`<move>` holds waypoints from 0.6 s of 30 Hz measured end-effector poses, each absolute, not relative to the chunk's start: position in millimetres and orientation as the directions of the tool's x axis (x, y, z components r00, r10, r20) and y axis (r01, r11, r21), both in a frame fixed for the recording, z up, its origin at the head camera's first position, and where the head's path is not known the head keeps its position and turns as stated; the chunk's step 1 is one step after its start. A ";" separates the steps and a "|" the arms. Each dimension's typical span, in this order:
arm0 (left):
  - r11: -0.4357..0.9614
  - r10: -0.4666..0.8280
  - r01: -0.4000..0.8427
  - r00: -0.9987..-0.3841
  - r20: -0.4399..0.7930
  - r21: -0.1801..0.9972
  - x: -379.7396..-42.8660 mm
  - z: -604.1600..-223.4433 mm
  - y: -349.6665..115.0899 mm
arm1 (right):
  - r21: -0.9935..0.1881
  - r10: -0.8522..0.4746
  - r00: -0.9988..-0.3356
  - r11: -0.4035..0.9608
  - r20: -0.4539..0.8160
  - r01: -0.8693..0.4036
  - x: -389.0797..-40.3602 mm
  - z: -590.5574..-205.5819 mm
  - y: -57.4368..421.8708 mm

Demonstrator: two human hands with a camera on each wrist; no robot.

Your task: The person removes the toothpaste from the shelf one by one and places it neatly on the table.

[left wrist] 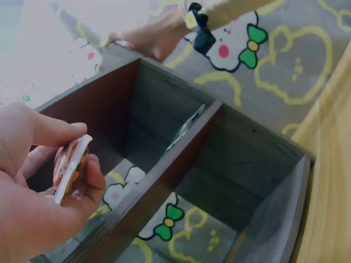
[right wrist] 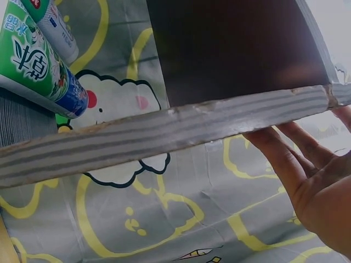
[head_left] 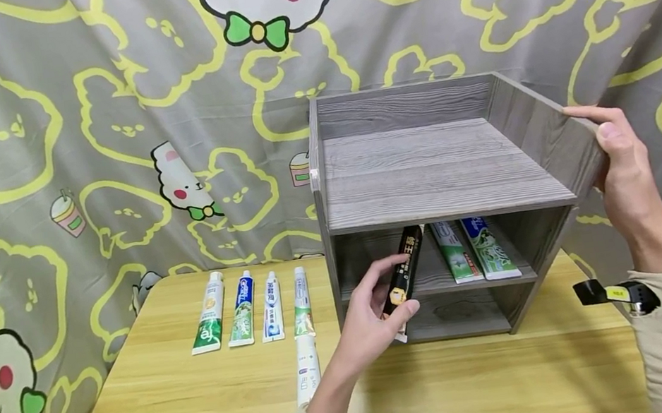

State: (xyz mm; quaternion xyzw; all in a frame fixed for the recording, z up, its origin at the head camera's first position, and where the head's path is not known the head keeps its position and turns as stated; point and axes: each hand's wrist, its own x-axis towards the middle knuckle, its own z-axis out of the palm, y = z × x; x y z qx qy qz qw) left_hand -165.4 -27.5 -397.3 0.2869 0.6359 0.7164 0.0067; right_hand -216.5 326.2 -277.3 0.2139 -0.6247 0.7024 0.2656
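Observation:
My left hand pinches a black toothpaste tube between thumb and fingers, tilted at the front of the grey wooden shelf unit. In the left wrist view the tube's flat crimped end points toward the camera. My right hand grips the upper edge of the unit's right side panel; in the right wrist view its fingers touch the outer face. On the middle shelf lie a green-and-white toothpaste tube and a blue-and-green one.
Left of the unit, several toothpaste tubes lie on the wooden table: a green-and-white one, a blue-capped one and others. A white tube lies nearer, partly behind my left forearm. A patterned curtain hangs behind.

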 end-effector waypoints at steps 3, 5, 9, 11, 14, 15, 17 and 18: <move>-0.255 0.382 0.323 -0.833 0.402 0.912 -161.8 -397.7 -29.3 | -0.762 0.108 -0.766 -0.083 0.634 -0.642 -216.7 -277.7 326.2; -0.288 0.385 0.303 -0.832 0.399 0.909 -159.0 -397.2 -30.9 | -0.760 0.108 -0.764 -0.081 0.636 -0.644 -216.4 -277.4 326.1; -0.309 0.404 0.279 -0.827 0.391 0.909 -152.5 -397.1 -35.1 | -0.762 0.117 -0.765 -0.081 0.633 -0.643 -215.8 -276.9 325.7; -0.302 0.416 0.270 -0.826 0.381 0.915 -149.3 -397.5 -37.5 | -0.765 0.121 -0.768 -0.081 0.629 -0.639 -215.6 -276.7 325.7; -0.282 0.421 0.261 -0.831 0.363 0.924 -145.4 -398.6 -41.0 | -0.766 0.125 -0.770 -0.086 0.626 -0.637 -216.3 -277.2 326.4; -0.274 0.420 0.259 -0.834 0.357 0.926 -144.4 -399.1 -42.2 | -0.767 0.125 -0.770 -0.080 0.626 -0.636 -216.4 -277.2 326.4; -0.262 0.416 0.259 -0.839 0.351 0.930 -142.2 -400.1 -44.5 | -0.767 0.123 -0.767 -0.061 0.630 -0.639 -216.4 -277.7 326.6; -0.256 0.414 0.263 -0.840 0.351 0.930 -141.2 -400.7 -45.6 | -0.767 0.122 -0.767 -0.058 0.630 -0.640 -216.5 -277.9 326.6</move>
